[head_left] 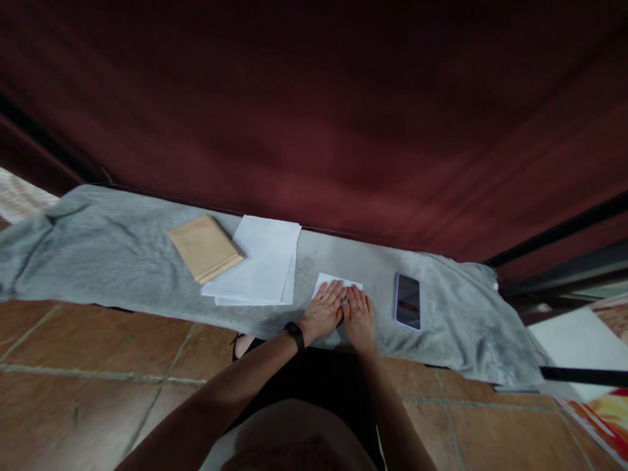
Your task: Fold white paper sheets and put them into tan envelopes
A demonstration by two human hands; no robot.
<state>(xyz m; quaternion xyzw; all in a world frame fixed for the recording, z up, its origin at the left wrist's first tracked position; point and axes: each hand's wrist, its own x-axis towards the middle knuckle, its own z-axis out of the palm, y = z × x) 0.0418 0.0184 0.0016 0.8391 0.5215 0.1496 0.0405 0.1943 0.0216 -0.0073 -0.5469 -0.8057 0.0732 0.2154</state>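
Note:
A small white sheet of paper (321, 279), possibly folded, lies on the grey cloth in front of me. My left hand (324, 311), with a black band on its wrist, rests flat on it with the fingers stretched out. Close beside it, my right hand (360, 317) lies flat on the paper's right side, fingers extended. The two hands nearly touch and cover most of the sheet. Its near edge is hidden beneath them.
A grey cloth (122, 242) covers the long narrow surface. Left of my hands lies a stack of white paper (262, 261), overlapped by brown envelopes (203, 245). A phone (408, 302) is at right. Dark red fabric (314, 131) hangs behind; tiled floor (88, 386) shows below.

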